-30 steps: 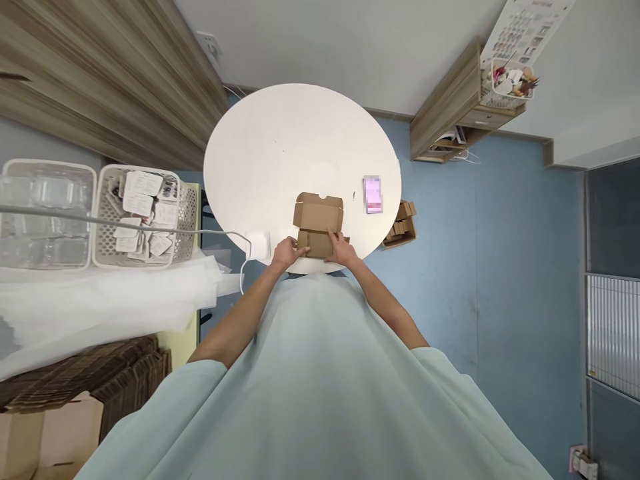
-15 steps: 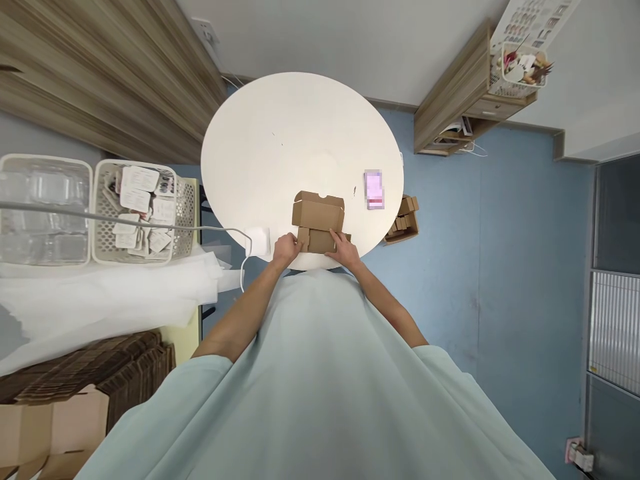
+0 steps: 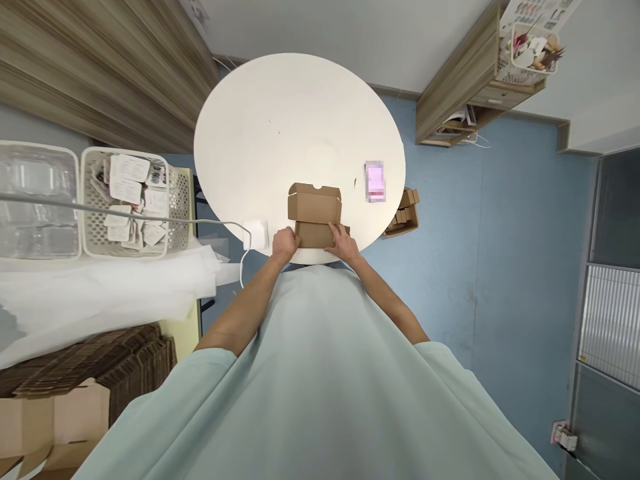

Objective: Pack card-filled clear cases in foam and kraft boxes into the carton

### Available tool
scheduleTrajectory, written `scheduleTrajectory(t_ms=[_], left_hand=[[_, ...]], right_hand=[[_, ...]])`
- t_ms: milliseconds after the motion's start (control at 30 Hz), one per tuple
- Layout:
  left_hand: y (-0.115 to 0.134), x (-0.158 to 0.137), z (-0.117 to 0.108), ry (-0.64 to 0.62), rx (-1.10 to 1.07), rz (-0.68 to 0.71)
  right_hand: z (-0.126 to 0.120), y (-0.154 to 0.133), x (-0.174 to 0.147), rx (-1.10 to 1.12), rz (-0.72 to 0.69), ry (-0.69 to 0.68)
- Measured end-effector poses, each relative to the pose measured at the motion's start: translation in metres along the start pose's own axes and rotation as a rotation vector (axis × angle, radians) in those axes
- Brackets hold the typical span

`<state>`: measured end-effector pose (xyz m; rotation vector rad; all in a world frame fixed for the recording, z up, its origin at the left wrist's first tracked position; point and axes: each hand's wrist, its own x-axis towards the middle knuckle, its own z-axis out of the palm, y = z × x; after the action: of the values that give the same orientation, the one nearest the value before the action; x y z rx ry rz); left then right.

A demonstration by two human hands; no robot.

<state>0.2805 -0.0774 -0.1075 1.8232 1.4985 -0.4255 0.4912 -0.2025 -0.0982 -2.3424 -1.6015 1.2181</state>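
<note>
A small brown cardboard box (image 3: 315, 205) lies on the white oval table (image 3: 300, 107) close to its near edge, its lid folded back away from me. My left hand (image 3: 285, 244) is closed on the box's left side wall, fingers curled in. At the right end, my right hand (image 3: 344, 244) has its fingers spread over the box's inside and near edge, touching the cardboard. A side flap sticks out beyond my right fingers. Further right on the table lies a pink blurred rectangular item (image 3: 375, 181), apart from both hands.
Left of the box sits a white square device (image 3: 256, 235) with a cable. White baskets (image 3: 125, 250) of cards, white sheets (image 3: 110, 287) and stacked flat cardboard (image 3: 135, 360) lie further left. An open carton (image 3: 406, 217) stands right of the table; a wooden cabinet (image 3: 460, 73) is behind.
The left flap of the box, standing out beside my left hand before, is now folded up against the side. My right hand stays at the right end. The view has shifted slightly.
</note>
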Motion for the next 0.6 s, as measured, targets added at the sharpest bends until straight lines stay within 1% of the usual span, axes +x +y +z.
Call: scheduleTrajectory(t_ms=[167, 233, 300, 367, 400, 467, 500, 533, 600], left_hand=[[0.0, -0.004, 0.006, 0.017, -0.079, -0.064], [0.0, -0.004, 0.008, 0.024, -0.103, -0.081], [0.0, -0.003, 0.011, 0.035, -0.119, -0.085], [0.001, -0.003, 0.014, 0.048, -0.129, -0.079], [0.001, -0.002, 0.015, 0.056, -0.131, -0.077], [0.002, -0.002, 0.016, 0.069, -0.126, -0.077], [0.003, -0.002, 0.016, 0.074, -0.124, -0.08], [0.004, -0.002, 0.016, 0.077, -0.123, -0.085], [0.005, -0.003, 0.016, 0.073, -0.137, -0.098]], right_hand=[[-0.007, 0.0, -0.001, 0.033, -0.066, 0.055], [-0.01, 0.005, -0.006, 0.067, -0.086, 0.121], [-0.013, 0.012, -0.013, 0.105, -0.028, 0.237], [-0.013, 0.019, -0.017, 0.135, 0.112, 0.341], [-0.013, 0.022, -0.018, 0.154, 0.19, 0.355], [-0.011, 0.025, -0.018, 0.206, 0.303, 0.3], [-0.01, 0.025, -0.017, 0.234, 0.326, 0.261], [-0.008, 0.025, -0.016, 0.257, 0.331, 0.235], [-0.003, 0.022, -0.014, 0.274, 0.305, 0.242]])
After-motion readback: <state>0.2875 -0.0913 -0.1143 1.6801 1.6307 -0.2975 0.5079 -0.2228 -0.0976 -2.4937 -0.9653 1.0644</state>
